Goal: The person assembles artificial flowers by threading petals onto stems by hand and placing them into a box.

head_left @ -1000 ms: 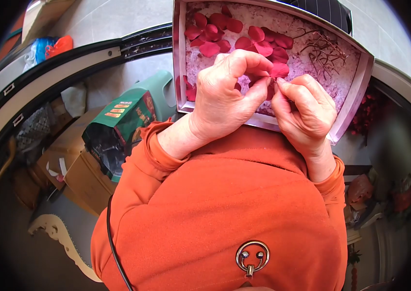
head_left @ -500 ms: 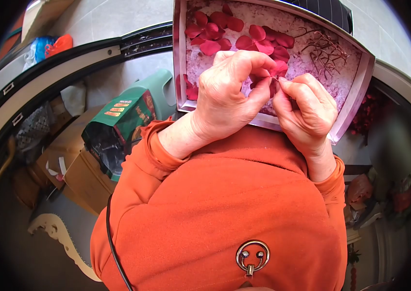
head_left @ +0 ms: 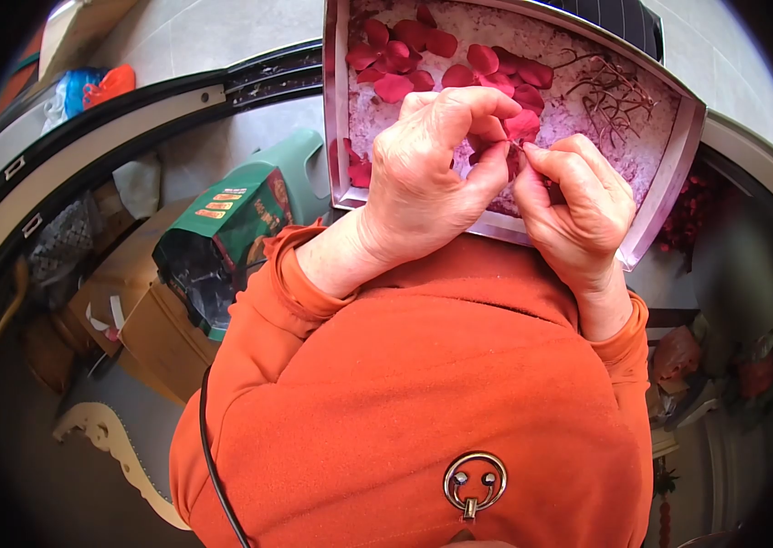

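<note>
My left hand (head_left: 432,169) is closed in a pinch, thumb against forefinger, at a red petal (head_left: 522,126) held over the tray. Close beside it, my right hand (head_left: 578,196) also pinches, its thumb and forefinger on what looks like a thin dark stem at the base of the petal. The fingertips of both hands nearly meet, and they partly hide the piece. Beneath them is a shallow tray (head_left: 339,119) with a mottled pink-white bottom. Several loose red petals (head_left: 394,59) lie on its left and middle, and thin reddish-brown stems (head_left: 615,96) are heaped at its right.
A green and dark bag (head_left: 226,215) stands left of the tray, by a pale green plastic container (head_left: 290,164). Cardboard boxes (head_left: 163,333) sit lower left. Dark red material (head_left: 692,215) lies beyond the tray's right edge. A black cable (head_left: 208,438) runs down my left side.
Both hands keep the same pinch at nearly the same spot. The petal between them has shifted very slightly.
</note>
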Action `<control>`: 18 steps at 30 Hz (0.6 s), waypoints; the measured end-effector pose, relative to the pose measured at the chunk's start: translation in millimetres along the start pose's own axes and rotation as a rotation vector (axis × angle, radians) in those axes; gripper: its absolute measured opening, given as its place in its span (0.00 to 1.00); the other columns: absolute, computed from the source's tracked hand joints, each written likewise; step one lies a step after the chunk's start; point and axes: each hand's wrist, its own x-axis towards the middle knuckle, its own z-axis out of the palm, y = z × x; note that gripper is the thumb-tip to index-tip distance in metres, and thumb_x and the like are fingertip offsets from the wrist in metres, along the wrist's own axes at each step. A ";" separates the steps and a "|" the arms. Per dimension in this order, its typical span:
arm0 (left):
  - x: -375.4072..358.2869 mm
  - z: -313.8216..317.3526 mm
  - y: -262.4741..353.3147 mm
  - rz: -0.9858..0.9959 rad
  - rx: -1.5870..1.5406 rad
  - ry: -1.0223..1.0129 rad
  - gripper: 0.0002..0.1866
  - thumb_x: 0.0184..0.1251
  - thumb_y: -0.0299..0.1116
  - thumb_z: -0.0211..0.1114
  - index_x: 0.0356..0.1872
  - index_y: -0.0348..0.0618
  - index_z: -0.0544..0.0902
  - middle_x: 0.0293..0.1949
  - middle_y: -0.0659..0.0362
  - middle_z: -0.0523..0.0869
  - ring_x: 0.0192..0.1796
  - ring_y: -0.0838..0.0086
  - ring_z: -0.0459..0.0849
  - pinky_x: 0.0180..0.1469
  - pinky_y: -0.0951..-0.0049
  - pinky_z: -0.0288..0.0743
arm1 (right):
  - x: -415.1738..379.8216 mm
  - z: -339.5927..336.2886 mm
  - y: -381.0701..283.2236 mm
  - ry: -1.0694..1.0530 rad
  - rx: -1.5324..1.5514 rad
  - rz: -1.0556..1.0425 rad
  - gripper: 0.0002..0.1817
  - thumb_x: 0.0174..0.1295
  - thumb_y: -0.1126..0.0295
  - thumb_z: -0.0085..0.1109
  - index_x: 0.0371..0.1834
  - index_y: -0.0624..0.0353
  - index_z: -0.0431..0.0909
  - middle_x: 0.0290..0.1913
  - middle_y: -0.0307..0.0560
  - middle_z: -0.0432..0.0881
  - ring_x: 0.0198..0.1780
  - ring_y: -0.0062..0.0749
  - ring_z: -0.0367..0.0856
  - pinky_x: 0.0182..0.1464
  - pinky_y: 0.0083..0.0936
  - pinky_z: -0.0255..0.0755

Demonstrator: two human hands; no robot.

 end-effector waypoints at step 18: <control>3.3 0.6 -3.0 0.126 0.013 0.002 0.22 0.49 0.17 0.71 0.49 0.44 0.82 0.32 0.61 0.86 0.33 0.74 0.83 0.37 0.78 0.76 | -1.4 1.2 2.2 -0.040 0.000 -0.010 0.10 0.41 0.85 0.64 0.27 0.62 0.77 0.22 0.44 0.75 0.21 0.35 0.74 0.23 0.28 0.68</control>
